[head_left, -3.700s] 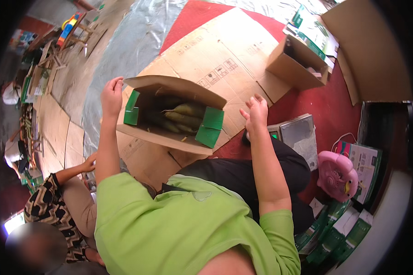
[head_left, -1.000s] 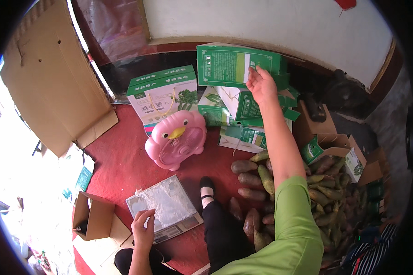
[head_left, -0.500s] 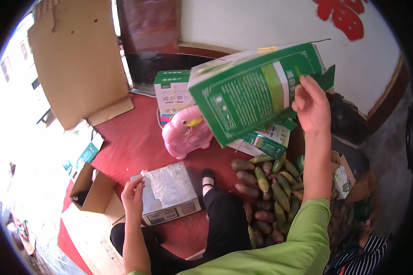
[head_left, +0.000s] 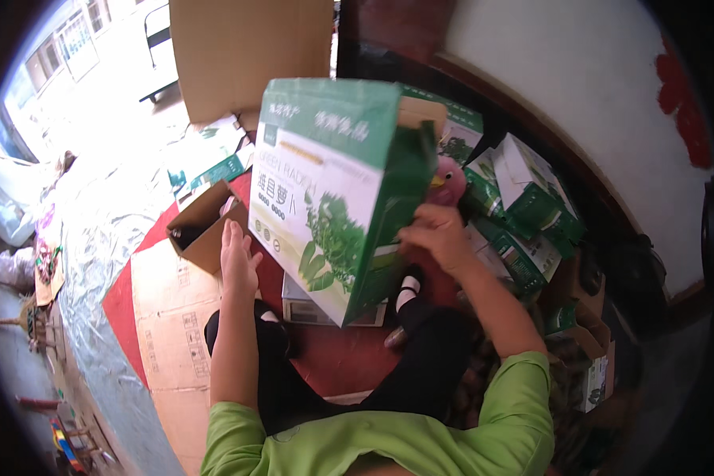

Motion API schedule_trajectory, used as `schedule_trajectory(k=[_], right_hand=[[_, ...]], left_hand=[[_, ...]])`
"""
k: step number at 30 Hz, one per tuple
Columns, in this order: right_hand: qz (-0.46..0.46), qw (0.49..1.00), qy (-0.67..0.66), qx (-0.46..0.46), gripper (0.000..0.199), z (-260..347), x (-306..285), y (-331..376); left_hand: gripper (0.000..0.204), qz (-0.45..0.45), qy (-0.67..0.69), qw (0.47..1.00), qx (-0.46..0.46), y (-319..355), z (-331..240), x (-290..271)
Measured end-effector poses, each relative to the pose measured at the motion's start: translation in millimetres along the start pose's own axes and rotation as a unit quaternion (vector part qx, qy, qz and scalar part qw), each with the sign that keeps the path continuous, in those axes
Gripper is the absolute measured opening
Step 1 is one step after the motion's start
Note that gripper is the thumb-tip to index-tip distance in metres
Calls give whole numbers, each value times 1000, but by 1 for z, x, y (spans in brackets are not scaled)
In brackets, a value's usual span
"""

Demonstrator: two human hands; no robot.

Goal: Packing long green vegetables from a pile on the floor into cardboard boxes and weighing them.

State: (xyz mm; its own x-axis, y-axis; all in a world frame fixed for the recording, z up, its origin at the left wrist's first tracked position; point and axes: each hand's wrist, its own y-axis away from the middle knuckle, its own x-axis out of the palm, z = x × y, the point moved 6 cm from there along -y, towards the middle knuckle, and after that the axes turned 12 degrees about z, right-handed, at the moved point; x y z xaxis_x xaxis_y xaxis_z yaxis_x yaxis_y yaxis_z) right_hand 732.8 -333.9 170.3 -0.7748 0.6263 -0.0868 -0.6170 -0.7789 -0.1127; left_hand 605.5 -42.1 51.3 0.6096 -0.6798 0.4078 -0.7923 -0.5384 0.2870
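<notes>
A green-and-white carton (head_left: 301, 182) printed with leafy radishes hangs tilted in front of me, its upper right side open. My right hand (head_left: 440, 236) is closed on its right edge, the fingers pinching the green cardboard. Beside the carton's lower left edge is my left hand (head_left: 238, 260), open with fingers apart; whether it touches the carton I cannot tell. Below, the carton partly covers a grey box (head_left: 300, 305) on the red floor. Behind it a pink bird-shaped plastic thing (head_left: 449, 181) shows only in part.
An open brown box (head_left: 210, 234) stands at the left, near a flattened cardboard sheet (head_left: 170, 317). Several green-and-white cartons (head_left: 531, 186) lie at the right by the wall. A tall cardboard panel (head_left: 250, 55) stands at the back. Another open box (head_left: 583, 317) is far right.
The carton has come left and lower, turned so its white printed face shows. My right hand moved down and inward with it. The view has swung left; the grey box is now mostly covered.
</notes>
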Motion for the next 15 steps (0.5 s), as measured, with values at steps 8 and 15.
schedule_trajectory(k=[8, 15], right_hand=[[164, 959, 229, 18, 18, -127, 34, 8], [157, 943, 170, 240, 28, -223, -52, 39]], left_hand=[[82, -75, -519, 774, 356, 32, -56, 15], [47, 137, -749, 576, 299, 38, -8, 75]])
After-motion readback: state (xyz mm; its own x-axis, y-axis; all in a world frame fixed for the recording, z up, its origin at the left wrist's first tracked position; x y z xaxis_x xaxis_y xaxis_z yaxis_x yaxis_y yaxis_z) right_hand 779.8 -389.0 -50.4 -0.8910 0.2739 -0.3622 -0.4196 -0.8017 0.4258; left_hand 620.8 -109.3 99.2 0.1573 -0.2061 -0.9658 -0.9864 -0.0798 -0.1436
